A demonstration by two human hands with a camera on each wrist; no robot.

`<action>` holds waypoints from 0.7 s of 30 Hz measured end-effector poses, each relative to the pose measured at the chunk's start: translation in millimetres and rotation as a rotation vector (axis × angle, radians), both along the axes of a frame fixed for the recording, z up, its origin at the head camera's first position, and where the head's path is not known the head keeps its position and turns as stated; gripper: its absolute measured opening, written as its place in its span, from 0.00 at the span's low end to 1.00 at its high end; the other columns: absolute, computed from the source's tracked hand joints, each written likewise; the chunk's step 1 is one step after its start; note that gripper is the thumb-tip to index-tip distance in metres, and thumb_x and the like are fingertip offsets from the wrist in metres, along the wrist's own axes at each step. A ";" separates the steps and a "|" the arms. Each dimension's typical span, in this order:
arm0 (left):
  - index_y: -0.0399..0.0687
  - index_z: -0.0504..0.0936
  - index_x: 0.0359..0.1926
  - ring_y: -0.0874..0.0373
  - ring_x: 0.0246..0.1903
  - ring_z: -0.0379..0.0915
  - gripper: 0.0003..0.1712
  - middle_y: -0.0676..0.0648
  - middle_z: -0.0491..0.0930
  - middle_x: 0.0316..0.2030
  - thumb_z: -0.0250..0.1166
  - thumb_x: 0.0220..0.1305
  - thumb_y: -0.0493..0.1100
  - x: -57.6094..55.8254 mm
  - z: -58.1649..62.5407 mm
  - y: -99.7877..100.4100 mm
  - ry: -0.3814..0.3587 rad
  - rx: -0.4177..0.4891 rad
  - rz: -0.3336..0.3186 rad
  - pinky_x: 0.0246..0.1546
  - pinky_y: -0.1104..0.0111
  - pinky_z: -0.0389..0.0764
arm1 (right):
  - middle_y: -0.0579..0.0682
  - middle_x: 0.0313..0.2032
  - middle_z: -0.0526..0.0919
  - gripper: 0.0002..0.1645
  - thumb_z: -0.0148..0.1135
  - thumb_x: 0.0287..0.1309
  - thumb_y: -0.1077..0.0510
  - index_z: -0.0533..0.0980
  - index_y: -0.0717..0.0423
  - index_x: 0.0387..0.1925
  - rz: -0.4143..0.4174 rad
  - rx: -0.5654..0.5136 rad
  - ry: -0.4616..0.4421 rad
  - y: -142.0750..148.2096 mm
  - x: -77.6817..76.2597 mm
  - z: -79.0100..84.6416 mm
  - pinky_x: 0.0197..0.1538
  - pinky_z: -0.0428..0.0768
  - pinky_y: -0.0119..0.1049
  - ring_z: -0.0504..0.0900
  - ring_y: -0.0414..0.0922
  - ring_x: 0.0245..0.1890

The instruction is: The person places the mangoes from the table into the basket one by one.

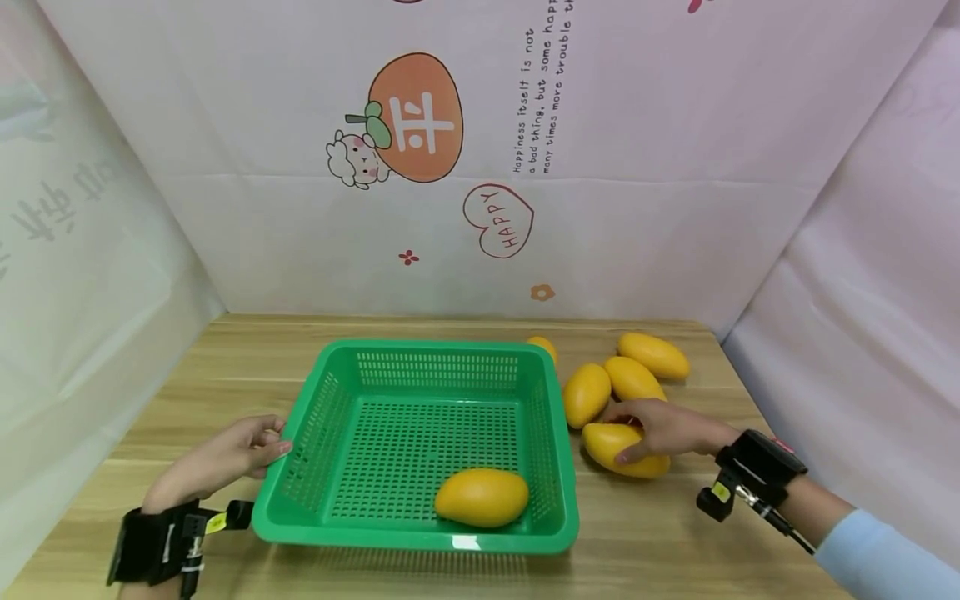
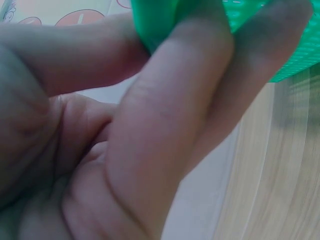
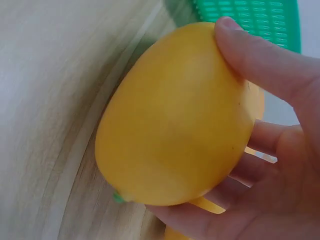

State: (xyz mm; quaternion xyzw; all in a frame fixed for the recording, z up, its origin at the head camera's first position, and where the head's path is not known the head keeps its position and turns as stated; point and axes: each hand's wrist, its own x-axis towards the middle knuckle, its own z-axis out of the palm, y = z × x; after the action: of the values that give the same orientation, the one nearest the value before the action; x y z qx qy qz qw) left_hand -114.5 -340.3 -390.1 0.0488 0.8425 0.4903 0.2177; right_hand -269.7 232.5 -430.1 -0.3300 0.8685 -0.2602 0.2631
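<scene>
A green plastic basket (image 1: 420,542) with slotted walls stands on the table, and one yellow mango (image 1: 482,497) lies inside near its front right corner. My left hand (image 1: 232,457) pinches the basket's left rim, thumb on top and fingers under it; the left wrist view shows the green rim (image 2: 152,25) between them. To the right of the basket, my right hand (image 1: 651,427) grips another mango (image 1: 618,450), thumb on the near side and fingers round the far side. In the right wrist view this mango (image 3: 175,120) shows a small green stem tip.
Beyond the right hand lie more mangoes: one (image 1: 587,395) close to the basket's right wall, one (image 1: 633,379) beside it, and one (image 1: 654,356) farther back. Another yellow fruit (image 1: 543,346) is partly hidden behind the basket's far right corner. Printed white sheeting (image 1: 300,250) encloses the wooden table (image 1: 240,358).
</scene>
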 end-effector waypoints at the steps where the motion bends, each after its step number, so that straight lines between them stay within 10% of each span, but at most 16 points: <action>1: 0.21 0.62 0.54 0.47 0.40 0.79 0.24 0.38 0.77 0.39 0.55 0.71 0.41 -0.2 0.1 0.3 -0.003 0.007 -0.003 0.42 0.55 0.86 | 0.46 0.50 0.79 0.28 0.72 0.48 0.44 0.76 0.47 0.50 -0.003 -0.006 -0.011 0.6 0.1 0.6 0.55 0.72 0.55 0.72 0.48 0.50; 21: 0.21 0.62 0.55 0.46 0.40 0.79 0.25 0.37 0.78 0.40 0.55 0.71 0.41 0.2 -0.4 0.4 -0.007 0.023 0.005 0.41 0.55 0.86 | 0.56 0.53 0.79 0.29 0.66 0.58 0.50 0.72 0.60 0.56 -0.040 -0.177 -0.189 -4.6 5.5 17.8 0.59 0.70 0.58 0.73 0.54 0.53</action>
State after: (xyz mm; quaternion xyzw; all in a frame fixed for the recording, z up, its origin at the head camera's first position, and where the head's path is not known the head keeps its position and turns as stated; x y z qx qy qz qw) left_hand -114.3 -339.9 -390.5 0.0476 0.8360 0.5009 0.2192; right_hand -264.2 227.9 -412.3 -0.3088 0.8197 -0.3710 0.3083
